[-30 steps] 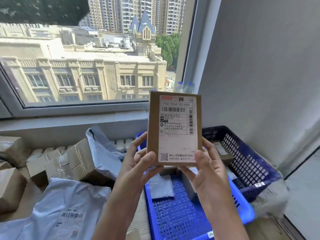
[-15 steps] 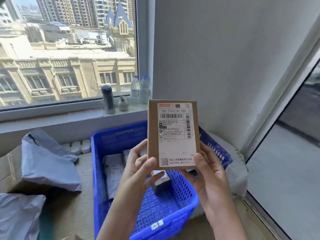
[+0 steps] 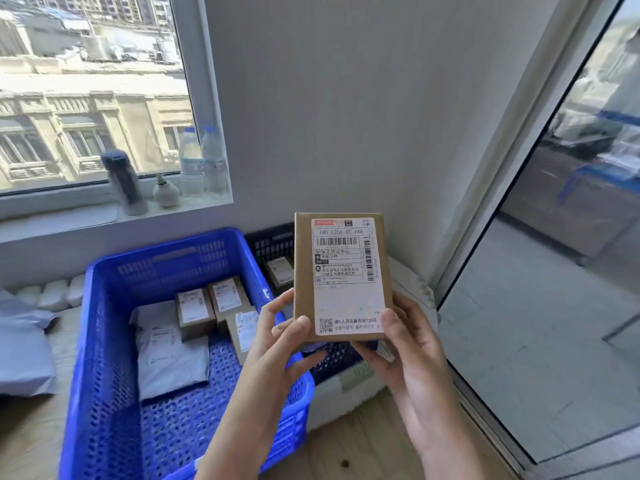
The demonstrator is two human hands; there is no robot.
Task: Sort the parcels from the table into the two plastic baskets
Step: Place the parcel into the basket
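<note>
Both hands hold one small cardboard parcel (image 3: 341, 277) upright, label toward the camera: the left hand (image 3: 277, 336) pinches its lower left corner, thumb on the front and fingers curled behind, and the right hand (image 3: 403, 344) grips the lower right corner the same way. The parcel hangs in the air above the gap between the two baskets, touching neither.

Some sorting is already done. The bright blue basket (image 3: 104, 341) holds at least three small brown boxes (image 3: 213, 306) and a flat white mailer (image 3: 169, 351) on its floor. The dark basket (image 3: 270, 242), behind the held parcel and just beside the blue one, holds at least one small labelled box (image 3: 280, 270); most of its inside is hidden by the parcel and hands.

Work remains. At the left edge, grey mailer bags (image 3: 20, 348) lie on the table (image 3: 363, 445), and a row of small white packets (image 3: 52, 294) sits against the wall. How many more wait out of view cannot be told. The parcel in hand seems to be at the label-reading step, with its basket not yet chosen.
</note>
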